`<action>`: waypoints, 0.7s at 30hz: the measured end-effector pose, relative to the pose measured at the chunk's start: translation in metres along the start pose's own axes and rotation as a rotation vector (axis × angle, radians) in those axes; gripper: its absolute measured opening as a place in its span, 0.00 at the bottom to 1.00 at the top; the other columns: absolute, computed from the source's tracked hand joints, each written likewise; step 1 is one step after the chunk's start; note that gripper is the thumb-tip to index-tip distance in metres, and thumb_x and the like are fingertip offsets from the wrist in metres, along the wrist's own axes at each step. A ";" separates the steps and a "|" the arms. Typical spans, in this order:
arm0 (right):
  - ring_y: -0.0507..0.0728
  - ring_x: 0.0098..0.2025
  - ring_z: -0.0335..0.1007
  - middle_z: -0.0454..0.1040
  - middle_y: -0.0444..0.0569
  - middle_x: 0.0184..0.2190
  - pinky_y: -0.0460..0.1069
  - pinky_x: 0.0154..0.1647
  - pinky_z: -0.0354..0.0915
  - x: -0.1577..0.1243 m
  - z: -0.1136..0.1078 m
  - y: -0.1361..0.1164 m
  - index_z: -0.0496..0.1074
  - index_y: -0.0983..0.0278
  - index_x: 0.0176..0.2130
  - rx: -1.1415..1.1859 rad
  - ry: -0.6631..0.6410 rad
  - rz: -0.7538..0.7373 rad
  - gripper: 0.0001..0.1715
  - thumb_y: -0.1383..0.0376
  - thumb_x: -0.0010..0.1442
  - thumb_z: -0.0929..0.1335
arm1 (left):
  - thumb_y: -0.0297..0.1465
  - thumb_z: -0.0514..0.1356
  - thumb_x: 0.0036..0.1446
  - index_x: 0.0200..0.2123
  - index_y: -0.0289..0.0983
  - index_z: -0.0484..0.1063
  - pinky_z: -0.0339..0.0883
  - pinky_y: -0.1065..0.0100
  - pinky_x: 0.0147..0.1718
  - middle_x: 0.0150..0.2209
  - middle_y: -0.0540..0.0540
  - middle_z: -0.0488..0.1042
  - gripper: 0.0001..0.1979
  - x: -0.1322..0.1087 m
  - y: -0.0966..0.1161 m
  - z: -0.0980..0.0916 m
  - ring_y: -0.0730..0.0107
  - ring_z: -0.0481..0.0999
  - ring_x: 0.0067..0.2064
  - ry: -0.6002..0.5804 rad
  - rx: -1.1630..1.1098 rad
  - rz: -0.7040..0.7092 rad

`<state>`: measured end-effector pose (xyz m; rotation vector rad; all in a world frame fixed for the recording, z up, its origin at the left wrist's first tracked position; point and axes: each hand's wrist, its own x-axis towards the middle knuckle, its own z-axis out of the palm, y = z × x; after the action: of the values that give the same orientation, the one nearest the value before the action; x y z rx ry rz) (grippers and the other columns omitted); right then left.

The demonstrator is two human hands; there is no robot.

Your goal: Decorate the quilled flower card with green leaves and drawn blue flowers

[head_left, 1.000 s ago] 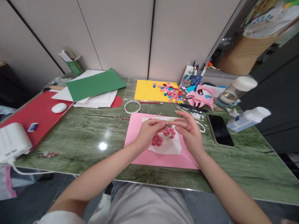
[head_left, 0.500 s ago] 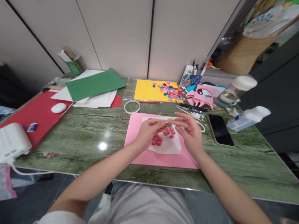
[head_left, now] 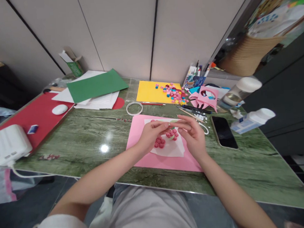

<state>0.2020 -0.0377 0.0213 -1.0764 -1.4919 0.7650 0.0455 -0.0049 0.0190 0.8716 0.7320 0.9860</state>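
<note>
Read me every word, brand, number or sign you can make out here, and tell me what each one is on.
No text reads clearly.
Green box: pale print, too small and blurred to read.
Blue-and-white pen box: printed front, too blurred to read.
White-capped bottle with a blue label: print too small to read.
Phone: dark screen, no text visible.

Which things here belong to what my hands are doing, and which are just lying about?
Likely part of it:
pink sheet
white paper on it
dark pink balls
possibly the loose coloured balls

Likely just lying about:
phone
corded white block
white rounded object
</note>
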 end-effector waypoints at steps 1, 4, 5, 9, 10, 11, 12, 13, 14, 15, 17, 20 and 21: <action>0.59 0.50 0.67 0.77 0.47 0.38 0.59 0.52 0.60 0.000 0.000 0.001 0.64 0.56 0.49 -0.020 0.004 -0.006 0.19 0.63 0.58 0.65 | 0.35 0.66 0.44 0.29 0.34 0.77 0.64 0.70 0.32 0.29 0.45 0.76 0.10 0.000 0.000 0.000 0.73 0.73 0.30 0.001 -0.005 -0.002; 0.59 0.50 0.67 0.77 0.47 0.39 0.59 0.53 0.60 -0.001 -0.001 0.002 0.64 0.56 0.51 -0.059 0.012 -0.022 0.20 0.63 0.58 0.65 | 0.35 0.66 0.43 0.28 0.33 0.77 0.64 0.71 0.31 0.30 0.45 0.76 0.10 -0.001 0.002 0.001 0.74 0.73 0.30 0.008 -0.017 -0.011; 0.59 0.50 0.67 0.77 0.47 0.39 0.59 0.53 0.60 -0.001 -0.001 0.002 0.64 0.56 0.51 -0.065 0.011 -0.030 0.20 0.64 0.58 0.65 | 0.35 0.66 0.43 0.28 0.33 0.77 0.64 0.71 0.31 0.30 0.45 0.76 0.10 -0.001 0.002 0.002 0.74 0.73 0.30 0.010 -0.021 -0.011; 0.59 0.49 0.67 0.77 0.46 0.39 0.59 0.53 0.60 -0.001 -0.001 0.003 0.64 0.55 0.52 -0.096 0.013 -0.052 0.21 0.64 0.58 0.64 | 0.35 0.66 0.43 0.27 0.33 0.77 0.63 0.71 0.30 0.29 0.45 0.76 0.10 -0.002 0.003 0.003 0.74 0.72 0.29 0.014 -0.020 -0.014; 0.59 0.49 0.68 0.77 0.46 0.39 0.59 0.53 0.61 -0.001 -0.001 0.003 0.63 0.55 0.52 -0.109 0.015 -0.056 0.21 0.65 0.58 0.64 | 0.35 0.66 0.43 0.27 0.33 0.76 0.63 0.71 0.30 0.28 0.45 0.76 0.10 -0.002 0.004 0.003 0.74 0.72 0.29 0.016 -0.018 -0.015; 0.59 0.49 0.68 0.77 0.46 0.39 0.59 0.53 0.61 -0.001 -0.001 0.003 0.63 0.55 0.53 -0.124 0.016 -0.059 0.21 0.65 0.59 0.64 | 0.35 0.66 0.43 0.27 0.33 0.76 0.63 0.71 0.30 0.28 0.46 0.76 0.10 -0.002 0.004 0.003 0.74 0.72 0.29 0.017 -0.015 -0.016; 0.59 0.49 0.68 0.77 0.46 0.39 0.59 0.53 0.60 -0.002 -0.001 0.002 0.63 0.55 0.53 -0.141 0.016 -0.065 0.22 0.65 0.59 0.63 | 0.35 0.66 0.42 0.27 0.33 0.76 0.63 0.70 0.30 0.28 0.46 0.76 0.10 -0.002 0.004 0.003 0.74 0.72 0.28 0.017 -0.013 -0.017; 0.59 0.48 0.68 0.77 0.46 0.39 0.59 0.53 0.60 -0.002 -0.001 0.002 0.63 0.55 0.53 -0.161 0.017 -0.076 0.22 0.66 0.59 0.63 | 0.35 0.66 0.43 0.27 0.33 0.76 0.63 0.70 0.30 0.28 0.46 0.76 0.10 -0.002 0.004 0.003 0.74 0.72 0.28 0.017 -0.013 -0.017; 0.59 0.48 0.68 0.77 0.46 0.39 0.59 0.53 0.60 -0.002 -0.001 0.002 0.63 0.54 0.54 -0.183 0.016 -0.088 0.22 0.66 0.59 0.63 | 0.35 0.66 0.43 0.27 0.33 0.76 0.63 0.71 0.30 0.28 0.46 0.76 0.10 -0.002 0.004 0.003 0.73 0.72 0.29 0.014 -0.017 -0.017; 0.59 0.48 0.68 0.77 0.45 0.39 0.59 0.53 0.59 -0.003 0.000 0.001 0.62 0.54 0.54 -0.208 0.012 -0.102 0.23 0.67 0.59 0.63 | 0.35 0.66 0.43 0.27 0.33 0.76 0.63 0.71 0.30 0.28 0.45 0.76 0.10 -0.002 0.003 0.002 0.73 0.72 0.29 0.011 -0.023 -0.016; 0.59 0.47 0.68 0.77 0.45 0.40 0.59 0.53 0.59 -0.003 0.000 0.000 0.62 0.54 0.55 -0.256 0.004 -0.136 0.23 0.67 0.60 0.62 | 0.34 0.66 0.43 0.27 0.32 0.76 0.63 0.71 0.30 0.28 0.45 0.76 0.10 -0.001 0.003 0.002 0.73 0.73 0.29 0.004 -0.039 -0.013; 0.59 0.47 0.68 0.77 0.46 0.40 0.60 0.52 0.60 -0.003 -0.001 0.001 0.60 0.54 0.56 -0.307 -0.003 -0.192 0.25 0.68 0.60 0.62 | 0.33 0.67 0.42 0.27 0.32 0.76 0.64 0.71 0.31 0.27 0.46 0.75 0.10 -0.001 0.003 0.001 0.73 0.73 0.29 0.002 -0.069 -0.016; 0.59 0.47 0.68 0.77 0.46 0.40 0.60 0.52 0.60 -0.003 -0.001 0.001 0.60 0.55 0.56 -0.318 -0.002 -0.214 0.25 0.68 0.60 0.62 | 0.33 0.67 0.42 0.27 0.32 0.77 0.64 0.71 0.31 0.28 0.46 0.76 0.10 -0.001 0.003 0.001 0.73 0.73 0.29 0.003 -0.076 -0.016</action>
<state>0.2030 -0.0401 0.0189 -1.1238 -1.7366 0.3868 0.0449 -0.0057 0.0221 0.7977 0.6989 0.9950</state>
